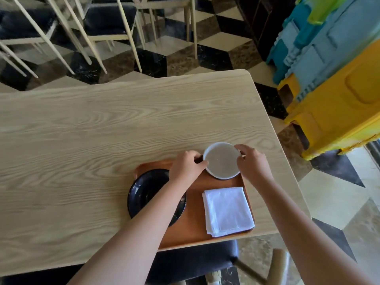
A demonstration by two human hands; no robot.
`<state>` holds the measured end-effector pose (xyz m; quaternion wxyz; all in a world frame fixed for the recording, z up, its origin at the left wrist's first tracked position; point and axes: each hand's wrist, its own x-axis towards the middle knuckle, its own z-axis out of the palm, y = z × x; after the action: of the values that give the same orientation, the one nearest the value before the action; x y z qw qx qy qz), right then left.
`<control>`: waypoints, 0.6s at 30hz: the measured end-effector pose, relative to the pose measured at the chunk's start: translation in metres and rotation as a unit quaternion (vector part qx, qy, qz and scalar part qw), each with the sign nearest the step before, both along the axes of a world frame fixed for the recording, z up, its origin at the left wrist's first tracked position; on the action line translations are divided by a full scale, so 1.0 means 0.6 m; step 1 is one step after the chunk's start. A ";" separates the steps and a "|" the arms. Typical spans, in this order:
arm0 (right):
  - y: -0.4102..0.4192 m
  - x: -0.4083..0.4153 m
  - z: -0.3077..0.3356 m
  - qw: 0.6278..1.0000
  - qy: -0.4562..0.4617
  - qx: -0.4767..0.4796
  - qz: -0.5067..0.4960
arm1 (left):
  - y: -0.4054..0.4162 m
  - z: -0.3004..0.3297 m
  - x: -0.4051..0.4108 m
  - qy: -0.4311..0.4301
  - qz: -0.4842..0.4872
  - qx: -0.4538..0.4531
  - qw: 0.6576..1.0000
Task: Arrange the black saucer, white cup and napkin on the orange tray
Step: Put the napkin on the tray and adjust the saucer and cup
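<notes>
Head cam looks down on my light wood table [102, 130], checkered floor [216, 58] beyond it w/ pale-legged chairs [107, 23] at top left and stacked yellow/blue plastic crates [333, 79] off to the right. Orange tray [193, 229] sits at the table's near edge, right of centre. On its left half lies the black saucer [141, 194], its left rim overhanging the tray edge, partly covered by my left forearm. Napkin [227, 210], white & folded square, lies on the tray's near right corner, just beside the saucer side but not touching it. White cup [222, 160] is at the tray's far right corner, far rim past the tray edge; can't tell if it's resting or slightly lifted. Left hand [188, 165] is closed on the cup's left rim, fingers curled over. Right hand [254, 163] pinches the right rim, thumb & fingertips on it.
</notes>
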<state>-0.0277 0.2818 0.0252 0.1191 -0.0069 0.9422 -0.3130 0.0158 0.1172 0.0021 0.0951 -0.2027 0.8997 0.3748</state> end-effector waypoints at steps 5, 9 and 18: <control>0.003 -0.002 -0.010 1.000 -0.004 -0.017 -0.012 | -0.008 -0.001 0.006 0.018 0.010 0.049 0.999; -0.006 0.003 -0.015 0.999 -0.006 -0.034 -0.003 | -0.025 0.001 0.018 0.027 0.024 0.060 0.998; -0.030 0.015 -0.026 0.998 0.001 -0.057 0.022 | -0.050 0.004 0.044 0.028 0.052 0.060 0.996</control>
<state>-0.0189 0.2640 0.0094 0.1247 -0.0343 0.9224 -0.3639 0.0422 0.0870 0.0047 0.0625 -0.2327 0.8660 0.4381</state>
